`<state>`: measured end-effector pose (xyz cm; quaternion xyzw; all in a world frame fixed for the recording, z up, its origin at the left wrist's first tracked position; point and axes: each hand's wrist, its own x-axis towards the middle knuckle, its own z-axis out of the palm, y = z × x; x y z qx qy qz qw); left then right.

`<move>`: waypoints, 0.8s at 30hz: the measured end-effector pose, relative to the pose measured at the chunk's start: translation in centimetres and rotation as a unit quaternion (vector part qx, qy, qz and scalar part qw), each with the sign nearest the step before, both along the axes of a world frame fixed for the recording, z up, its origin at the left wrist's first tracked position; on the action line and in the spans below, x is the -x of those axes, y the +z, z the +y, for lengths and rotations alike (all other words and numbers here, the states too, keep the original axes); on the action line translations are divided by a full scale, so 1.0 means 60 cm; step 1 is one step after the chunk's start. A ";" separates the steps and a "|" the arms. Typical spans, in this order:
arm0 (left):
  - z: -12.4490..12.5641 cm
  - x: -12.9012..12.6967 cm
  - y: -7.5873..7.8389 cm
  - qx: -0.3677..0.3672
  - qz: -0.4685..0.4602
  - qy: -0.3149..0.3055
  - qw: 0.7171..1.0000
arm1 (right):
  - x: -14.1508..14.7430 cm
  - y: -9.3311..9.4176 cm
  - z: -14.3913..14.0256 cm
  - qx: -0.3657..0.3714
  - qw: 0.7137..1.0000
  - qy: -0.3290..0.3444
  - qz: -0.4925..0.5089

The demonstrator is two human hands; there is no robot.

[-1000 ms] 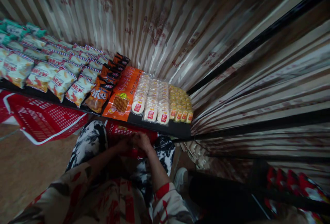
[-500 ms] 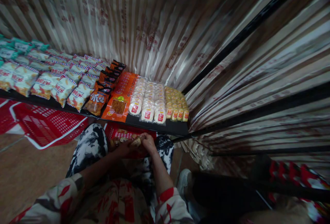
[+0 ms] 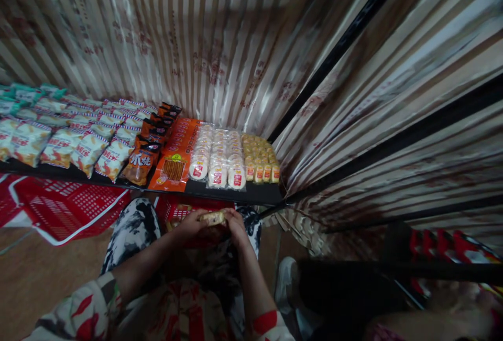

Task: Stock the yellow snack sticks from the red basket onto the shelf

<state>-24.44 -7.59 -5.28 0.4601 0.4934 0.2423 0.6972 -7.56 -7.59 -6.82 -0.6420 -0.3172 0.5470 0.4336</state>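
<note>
Between my two hands is a small yellowish packaged snack (image 3: 212,218), its print too blurred to read. My left hand (image 3: 191,224) grips its left end, and my right hand (image 3: 234,222) closes on the right end. Both are just above a red basket (image 3: 168,206) between my knees, which has more small yellowish packs in it, partly hidden by my hands. Beyond it, on the black shelf (image 3: 259,193), small yellow packs (image 3: 261,157) stand in rows at the right end. Beside them are rows of round white packaged cakes (image 3: 217,157).
Left along the shelf lie an orange bag (image 3: 173,157), brown-orange packs (image 3: 140,160) and many white packs (image 3: 86,147). A red basket (image 3: 70,207) is on the floor. Black poles (image 3: 334,55) and striped cloth (image 3: 216,42) bound the shelf. Another person's shoe (image 3: 286,278) is at right.
My hands have lifted slightly, and the snack now shows plainly between them, held level. The view has shifted a little, so the shelf sits lower and further left.
</note>
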 end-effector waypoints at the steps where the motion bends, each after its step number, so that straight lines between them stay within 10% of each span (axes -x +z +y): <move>1: 0.001 -0.003 0.011 0.004 0.002 0.003 1.000 | -0.002 0.003 -0.001 -0.001 1.000 -0.010 0.011; 24: 0.037 -0.110 0.152 -0.167 0.026 -0.001 0.986 | -0.089 0.095 0.017 -0.166 0.959 -0.136 0.186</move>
